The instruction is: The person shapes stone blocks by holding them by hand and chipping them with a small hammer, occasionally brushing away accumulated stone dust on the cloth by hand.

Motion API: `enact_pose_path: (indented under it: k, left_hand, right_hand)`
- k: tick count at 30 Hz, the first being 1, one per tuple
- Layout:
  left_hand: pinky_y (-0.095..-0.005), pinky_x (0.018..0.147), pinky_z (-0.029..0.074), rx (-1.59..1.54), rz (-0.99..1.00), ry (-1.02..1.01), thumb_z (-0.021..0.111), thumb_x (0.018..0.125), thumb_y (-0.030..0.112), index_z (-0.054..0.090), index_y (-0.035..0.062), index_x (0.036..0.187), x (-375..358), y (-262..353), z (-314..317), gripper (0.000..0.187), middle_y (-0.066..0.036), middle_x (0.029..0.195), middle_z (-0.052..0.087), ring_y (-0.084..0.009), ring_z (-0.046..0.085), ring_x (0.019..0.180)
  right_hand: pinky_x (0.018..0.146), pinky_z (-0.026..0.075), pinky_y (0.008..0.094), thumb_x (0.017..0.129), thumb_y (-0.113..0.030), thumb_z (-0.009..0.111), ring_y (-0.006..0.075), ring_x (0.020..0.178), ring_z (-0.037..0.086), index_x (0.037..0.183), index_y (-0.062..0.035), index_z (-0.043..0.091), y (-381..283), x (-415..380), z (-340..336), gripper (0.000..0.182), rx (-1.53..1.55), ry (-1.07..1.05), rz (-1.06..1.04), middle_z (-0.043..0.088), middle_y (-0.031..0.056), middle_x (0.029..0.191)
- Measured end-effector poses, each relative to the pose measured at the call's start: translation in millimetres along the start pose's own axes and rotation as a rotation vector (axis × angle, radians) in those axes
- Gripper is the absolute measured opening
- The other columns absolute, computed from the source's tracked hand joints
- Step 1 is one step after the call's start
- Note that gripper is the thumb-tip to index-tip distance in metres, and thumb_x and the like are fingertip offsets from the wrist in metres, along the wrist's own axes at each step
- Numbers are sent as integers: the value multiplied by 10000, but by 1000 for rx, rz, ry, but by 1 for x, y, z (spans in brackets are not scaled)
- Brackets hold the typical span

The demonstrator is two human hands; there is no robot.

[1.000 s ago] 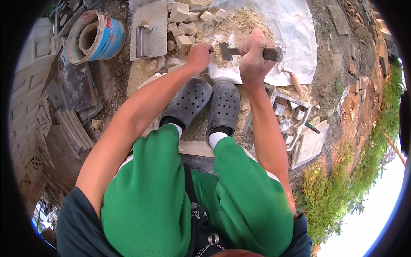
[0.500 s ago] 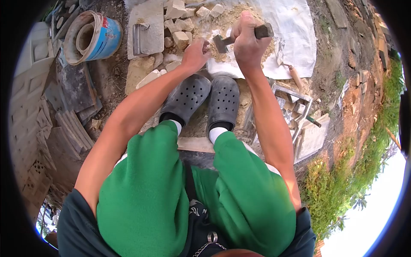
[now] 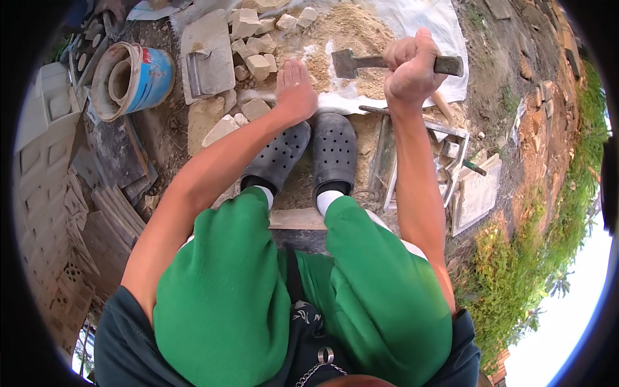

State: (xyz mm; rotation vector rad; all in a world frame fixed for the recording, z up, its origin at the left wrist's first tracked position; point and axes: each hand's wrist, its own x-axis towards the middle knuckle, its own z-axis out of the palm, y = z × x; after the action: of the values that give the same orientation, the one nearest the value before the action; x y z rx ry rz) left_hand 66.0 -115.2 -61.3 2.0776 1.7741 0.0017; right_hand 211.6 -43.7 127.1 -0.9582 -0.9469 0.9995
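My right hand (image 3: 411, 69) is wrapped round the handle of a hammer (image 3: 345, 64), held roughly level with its metal head pointing left. The hammer head is over a spread of tan crushed rubble (image 3: 351, 29) on a white sheet (image 3: 448, 32). My left hand (image 3: 295, 93) has its fingers stretched out together, palm down, at the near edge of the sheet and rubble. Nothing shows in its grasp, though its underside is hidden. Just left of its fingertips lie several broken pale stone chunks (image 3: 259, 66).
A blue bucket (image 3: 151, 79) stands at the left, beside a flat slab (image 3: 222, 61) with a metal-edged tool on it. My grey clogs (image 3: 334, 148) are just below the sheet. A metal frame (image 3: 456, 132) and a pale board (image 3: 477, 197) lie at the right.
My right hand has moved right and a little nearer with the hammer, now seen side-on. My left hand has gone from curled fingers to stretched out. The view has shifted slightly.
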Motion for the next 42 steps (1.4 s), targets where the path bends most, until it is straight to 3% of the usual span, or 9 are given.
enact_pose_path:
  k: [2,8,16,20,28,30,34,39,42]
  left_hand:
    - [-470,1186,-29,-106,-205,-198,451,907,310,32,-138,1464,4,22,-4,829,-297,1563,-11,-401,-48,1467]
    - [-478,1183,-37,-360,-504,-1,451,902,344,-24,-143,1455,39,77,28,877,-327,1546,-43,-429,-91,1453]
    - [-431,1197,-23,-1030,-198,96,386,959,293,-22,-135,1459,45,93,4,774,-301,1556,-29,-382,-78,1464]
    - [-420,1195,-35,-486,-495,138,387,973,374,-34,-128,1461,45,86,20,818,-293,1559,-39,-382,-90,1463]
    - [-400,1184,-64,-855,-93,115,413,984,459,-59,-91,1477,50,92,20,876,-269,1567,-73,-349,-125,1464]
    - [-455,1181,-52,-477,-382,190,489,932,480,-46,-150,1448,32,91,18,975,-318,1547,-83,-390,-121,1457]
    - [-475,1170,-72,-750,-624,-88,471,898,617,-90,-158,1436,40,96,11,1098,-346,1525,-132,-389,-183,1442]
    - [-417,1180,-56,-1134,-247,-70,426,948,558,-93,-158,1436,60,114,8,1009,-340,1521,-158,-388,-207,1433]
    - [-406,1183,-51,-1000,-118,-54,433,954,521,-88,-158,1437,33,98,4,983,-339,1525,-149,-384,-186,1442]
  right_hand:
    - [409,241,297,967,-121,427,106,398,234,532,-106,291,-1,0,-17,456,43,19,-9,269,-11,466]
    - [393,227,282,943,-84,416,96,389,230,523,-112,272,-5,0,-53,445,109,153,41,266,-16,457]
    - [408,163,308,971,-157,431,106,379,180,509,-142,254,-24,12,-87,495,146,281,61,243,-24,445]
    - [413,160,308,964,-165,440,106,389,162,509,-136,249,-31,13,-94,495,113,267,37,235,-25,442]
    - [422,161,312,969,-172,427,115,398,144,514,-142,224,-28,10,-95,499,139,251,72,216,-14,439]
    - [428,166,315,968,-172,424,120,404,145,517,-142,220,-31,8,-94,495,139,245,82,219,-11,440]
    - [438,171,315,969,-172,418,121,411,150,520,-145,226,-27,8,-94,489,111,240,80,220,-15,446]
    - [445,173,314,971,-183,410,121,417,145,512,-148,234,-26,10,-90,493,71,247,77,207,-18,448]
    - [448,170,316,967,-185,414,121,421,140,506,-149,232,-29,9,-90,497,83,241,81,204,-18,448]
